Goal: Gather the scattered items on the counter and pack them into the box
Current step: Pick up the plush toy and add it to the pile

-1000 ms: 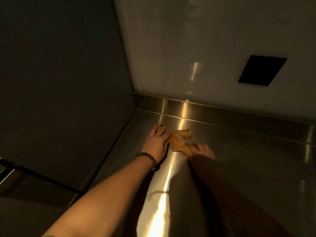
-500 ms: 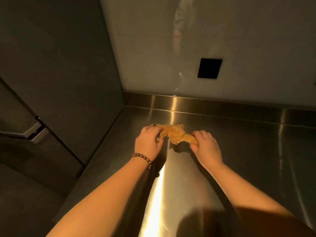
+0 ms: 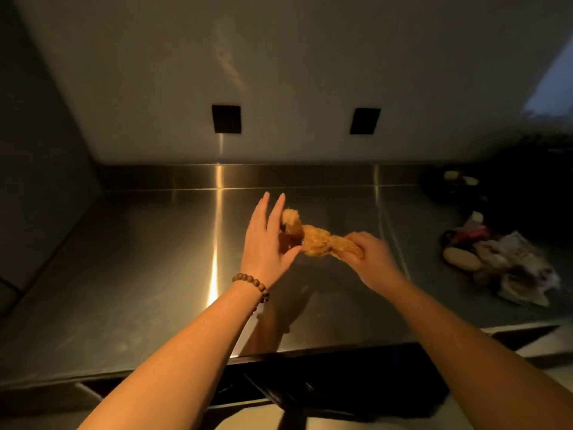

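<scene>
We see a brushed steel counter (image 3: pixel 130 259), smooth and streaked with glare. Above its middle hangs a fuzzy golden plush toy (image 3: pixel 313 240), soft and lumpy. Our left hand (image 3: pixel 263 243), wooden bead bracelet (image 3: pixel 252 285) at the wrist, stands beside the toy with straight fingers, thumb touching it. Our right hand (image 3: pixel 373 259) curls around the toy's right end. Right of the toy, on the counter, lies a crumpled heap of small items (image 3: pixel 499 262).

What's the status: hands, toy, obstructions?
Right hand grips plush toy, lifted off counter. Left hand open, touching it. Box unseen. Nothing blocking.
</scene>
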`<state>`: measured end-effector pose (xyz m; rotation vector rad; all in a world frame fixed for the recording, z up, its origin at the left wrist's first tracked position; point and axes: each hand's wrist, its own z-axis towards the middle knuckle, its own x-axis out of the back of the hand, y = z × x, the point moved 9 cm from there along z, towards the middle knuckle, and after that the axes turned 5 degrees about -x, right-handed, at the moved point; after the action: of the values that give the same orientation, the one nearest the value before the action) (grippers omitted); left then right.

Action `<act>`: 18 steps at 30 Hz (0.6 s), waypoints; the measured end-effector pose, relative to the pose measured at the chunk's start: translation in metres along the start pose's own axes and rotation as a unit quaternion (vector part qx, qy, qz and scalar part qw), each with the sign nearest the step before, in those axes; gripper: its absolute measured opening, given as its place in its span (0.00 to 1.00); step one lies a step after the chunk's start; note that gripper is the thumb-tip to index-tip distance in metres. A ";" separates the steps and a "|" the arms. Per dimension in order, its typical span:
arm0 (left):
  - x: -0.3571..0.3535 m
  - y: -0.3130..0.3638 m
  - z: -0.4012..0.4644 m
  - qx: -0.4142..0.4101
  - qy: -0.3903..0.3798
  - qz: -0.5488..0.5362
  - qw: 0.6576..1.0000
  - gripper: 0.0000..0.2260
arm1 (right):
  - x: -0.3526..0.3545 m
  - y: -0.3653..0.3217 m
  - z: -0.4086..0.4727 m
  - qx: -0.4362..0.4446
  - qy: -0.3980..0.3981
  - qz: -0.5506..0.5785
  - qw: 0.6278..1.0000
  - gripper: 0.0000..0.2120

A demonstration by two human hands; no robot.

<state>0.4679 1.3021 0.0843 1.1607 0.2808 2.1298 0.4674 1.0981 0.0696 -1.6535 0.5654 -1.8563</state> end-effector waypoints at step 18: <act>-0.260 0.316 0.027 -0.232 -0.126 0.080 0.961 0.26 | 0.243 0.266 -0.095 -0.119 -0.089 0.142 0.979 0.20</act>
<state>0.4379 0.8928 0.0818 1.1786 -0.4211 1.9995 0.3974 0.7319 0.0614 -1.7634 0.9226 -1.4632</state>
